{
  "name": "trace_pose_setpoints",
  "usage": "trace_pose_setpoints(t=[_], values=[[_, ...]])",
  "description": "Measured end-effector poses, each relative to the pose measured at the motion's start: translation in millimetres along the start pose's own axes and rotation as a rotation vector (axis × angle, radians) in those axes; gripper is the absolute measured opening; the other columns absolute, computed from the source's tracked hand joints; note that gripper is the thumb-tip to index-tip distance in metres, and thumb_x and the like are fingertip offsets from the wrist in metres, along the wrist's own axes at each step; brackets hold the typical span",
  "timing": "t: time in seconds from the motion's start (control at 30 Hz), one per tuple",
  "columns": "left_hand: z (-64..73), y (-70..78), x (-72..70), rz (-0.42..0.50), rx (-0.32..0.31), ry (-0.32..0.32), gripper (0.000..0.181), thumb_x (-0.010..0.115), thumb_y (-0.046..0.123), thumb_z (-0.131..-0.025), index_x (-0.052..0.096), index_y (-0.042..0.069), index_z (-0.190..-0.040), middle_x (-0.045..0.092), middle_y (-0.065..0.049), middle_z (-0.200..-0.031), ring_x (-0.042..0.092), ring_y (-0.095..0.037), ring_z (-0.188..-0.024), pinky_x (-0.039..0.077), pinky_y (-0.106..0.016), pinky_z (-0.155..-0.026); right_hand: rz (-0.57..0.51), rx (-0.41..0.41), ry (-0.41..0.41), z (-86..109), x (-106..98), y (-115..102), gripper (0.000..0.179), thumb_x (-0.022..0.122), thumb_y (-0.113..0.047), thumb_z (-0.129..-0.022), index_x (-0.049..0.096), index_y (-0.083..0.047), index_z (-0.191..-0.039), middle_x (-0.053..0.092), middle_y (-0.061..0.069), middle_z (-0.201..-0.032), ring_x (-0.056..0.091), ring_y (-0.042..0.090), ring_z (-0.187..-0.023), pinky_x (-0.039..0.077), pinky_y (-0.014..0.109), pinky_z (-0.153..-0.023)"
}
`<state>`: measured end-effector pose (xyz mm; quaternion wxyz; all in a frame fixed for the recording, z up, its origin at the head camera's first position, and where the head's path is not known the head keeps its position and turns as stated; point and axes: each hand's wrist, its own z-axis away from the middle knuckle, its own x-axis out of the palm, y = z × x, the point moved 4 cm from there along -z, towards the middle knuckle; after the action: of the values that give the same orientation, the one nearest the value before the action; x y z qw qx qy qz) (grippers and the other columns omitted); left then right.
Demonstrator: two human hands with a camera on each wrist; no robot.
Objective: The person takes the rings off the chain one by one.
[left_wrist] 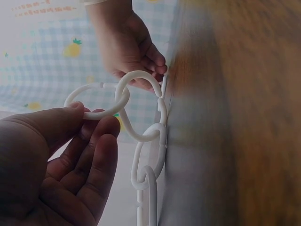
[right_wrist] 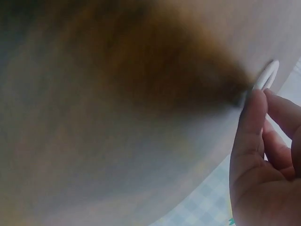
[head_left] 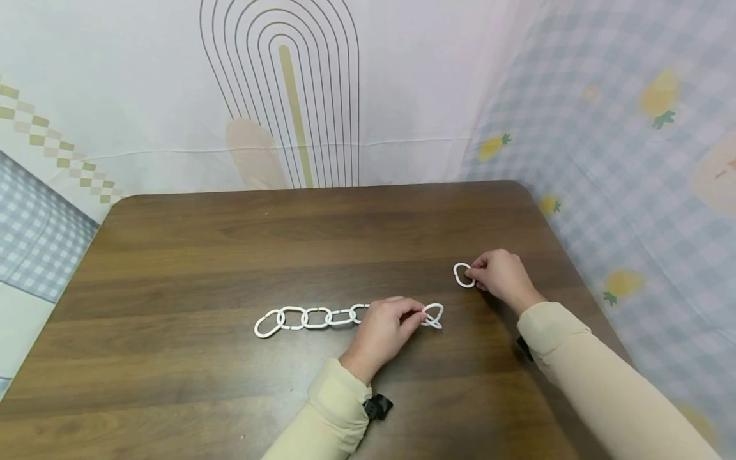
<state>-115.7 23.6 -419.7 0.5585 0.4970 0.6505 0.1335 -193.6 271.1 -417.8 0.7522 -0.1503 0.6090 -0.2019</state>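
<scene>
A chain of several white plastic links [head_left: 317,317] stretches across the wooden table. My left hand [head_left: 386,329] is over its right part, pinching one link [left_wrist: 99,114] between thumb and fingers; the left wrist view shows that link raised at the chain's end, looped through the one beside it. The back of this hand hides the middle of the chain in the head view. Farther right, my right hand [head_left: 501,276] pinches a separate white link [head_left: 457,275] by its right side. That link [right_wrist: 268,75] appears edge-on in the right wrist view, close to the tabletop.
The brown wooden table [head_left: 190,255] has rounded far corners. Behind it hangs a white printed cloth [head_left: 414,83], and a blue checked cloth [head_left: 604,160] with pineapples runs along the right side. A black strap device [head_left: 377,407] sits on the left wrist.
</scene>
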Motion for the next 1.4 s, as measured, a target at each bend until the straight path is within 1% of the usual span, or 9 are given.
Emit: trace_pose_setpoints(t=[0.23, 0.43, 0.57, 0.73, 0.87, 1.0, 1.1, 1.27, 1.4], values=[[-0.8, 0.0, 1.4, 0.008, 0.004, 0.005, 0.005, 0.074, 0.015, -0.092, 0.078, 0.012, -0.093, 0.073, 0.004, -0.089, 0.068, -0.009, -0.080, 0.054, -0.024, -0.075, -0.105, -0.037, 0.054, 18.0, 0.7, -8.6, 0.018, 0.073, -0.020, -0.092, 0.074, -0.002, -0.097, 0.071, 0.002, -0.074, 0.066, 0.013, -0.064, 0.053, 0.030, -0.060], [0.0, -1.0, 0.4, 0.009, -0.001, 0.008, 0.005, 0.074, 0.016, -0.092, 0.078, 0.013, -0.093, 0.073, 0.004, -0.089, 0.068, -0.008, -0.080, 0.054, -0.024, -0.075, -0.133, -0.085, 0.089, 30.3, 4.9, -16.0, 0.016, 0.075, -0.019, -0.091, 0.075, -0.005, -0.098, 0.072, 0.002, -0.075, 0.065, 0.013, -0.064, 0.054, 0.031, -0.061], [0.2, -1.6, -0.4, 0.010, 0.000, 0.015, 0.006, 0.074, 0.016, -0.092, 0.078, 0.012, -0.094, 0.074, 0.003, -0.089, 0.068, -0.009, -0.080, 0.055, -0.025, -0.075, -0.103, -0.124, 0.132, 33.9, 6.0, -17.3, 0.013, 0.076, -0.018, -0.090, 0.075, -0.006, -0.095, 0.072, 0.002, -0.076, 0.066, 0.016, -0.067, 0.054, 0.033, -0.064], [0.5, -2.0, 0.1, 0.014, 0.010, 0.014, 0.007, 0.074, 0.016, -0.092, 0.078, 0.011, -0.094, 0.074, 0.003, -0.089, 0.068, -0.009, -0.080, 0.055, -0.025, -0.075, 0.005, -0.156, 0.176, 31.6, 5.8, -12.2, 0.014, 0.075, -0.016, -0.090, 0.076, -0.003, -0.096, 0.073, 0.010, -0.090, 0.067, 0.026, -0.083, 0.053, 0.045, -0.077], [0.7, -2.1, 0.9, 0.009, 0.012, 0.013, 0.006, 0.074, 0.016, -0.092, 0.078, 0.013, -0.093, 0.074, 0.004, -0.089, 0.068, -0.008, -0.080, 0.055, -0.024, -0.074, 0.065, -0.153, 0.164, 25.3, 5.4, -7.4, 0.017, 0.070, -0.015, -0.093, 0.075, 0.001, -0.098, 0.071, 0.016, -0.093, 0.065, 0.034, -0.087, 0.052, 0.051, -0.080], [0.8, -2.2, 1.4, 0.004, 0.008, 0.009, 0.006, 0.074, 0.017, -0.093, 0.078, 0.013, -0.093, 0.074, 0.004, -0.089, 0.068, -0.008, -0.080, 0.055, -0.024, -0.075, 0.100, -0.110, 0.158, 16.9, 4.6, -4.3, 0.017, 0.067, -0.013, -0.094, 0.074, 0.002, -0.098, 0.072, 0.016, -0.091, 0.066, 0.034, -0.084, 0.052, 0.051, -0.077], [1.0, -2.1, 1.3, 0.002, 0.006, 0.008, 0.006, 0.074, 0.018, -0.093, 0.078, 0.013, -0.093, 0.074, 0.004, -0.090, 0.068, -0.008, -0.081, 0.055, -0.024, -0.075, 0.110, -0.069, 0.123, 11.0, 6.8, -5.4, 0.016, 0.066, -0.012, -0.095, 0.074, 0.001, -0.098, 0.073, 0.014, -0.089, 0.066, 0.033, -0.083, 0.053, 0.050, -0.077], [0.8, -2.6, 1.5, 0.003, 0.010, 0.010, 0.005, 0.075, 0.017, -0.092, 0.078, 0.013, -0.093, 0.074, 0.003, -0.090, 0.068, -0.009, -0.081, 0.055, -0.024, -0.075, 0.095, -0.047, 0.052, 4.7, 19.1, -20.6, 0.015, 0.068, -0.012, -0.093, 0.074, 0.000, -0.098, 0.071, 0.007, -0.080, 0.064, 0.024, -0.074, 0.053, 0.043, -0.073], [0.4, -3.4, 1.2, -0.004, 0.015, 0.017, 0.005, 0.074, 0.017, -0.092, 0.078, 0.014, -0.092, 0.074, 0.004, -0.090, 0.069, -0.008, -0.081, 0.055, -0.024, -0.076, 0.069, -0.079, 0.027, 2.7, 31.8, -41.8, 0.014, 0.069, -0.013, -0.092, 0.075, -0.001, -0.098, 0.068, 0.001, -0.071, 0.062, 0.016, -0.065, 0.053, 0.036, -0.068]])
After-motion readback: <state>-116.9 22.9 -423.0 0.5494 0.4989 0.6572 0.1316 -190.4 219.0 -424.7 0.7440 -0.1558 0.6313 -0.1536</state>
